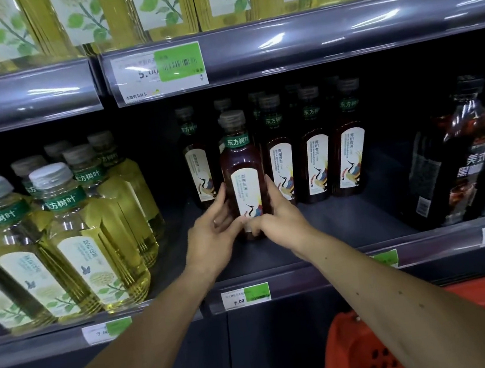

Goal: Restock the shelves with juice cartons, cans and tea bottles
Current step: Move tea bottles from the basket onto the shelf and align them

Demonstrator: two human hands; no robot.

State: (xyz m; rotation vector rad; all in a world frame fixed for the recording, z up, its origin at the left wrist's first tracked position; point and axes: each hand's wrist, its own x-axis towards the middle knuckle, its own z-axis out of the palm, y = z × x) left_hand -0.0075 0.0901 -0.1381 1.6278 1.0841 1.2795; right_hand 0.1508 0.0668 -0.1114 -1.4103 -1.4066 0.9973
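A dark tea bottle (240,165) with a grey cap and a white crane label stands upright on the middle shelf (347,226), in front of a row of the same dark bottles (313,150). My left hand (213,233) holds its lower left side, fingers curled round it. From the other side my right hand (278,216) grips its lower right side, with the thumb across the label's bottom edge. Whether the bottle's base touches the shelf is hidden by my hands.
Pale yellow tea bottles (66,224) fill the shelf's left part. Large dark coffee bottles (460,151) stand at the right. Yellow bottles line the upper shelf (152,8). Price tags (245,296) sit on the shelf rail. A red basket (365,349) is at lower right.
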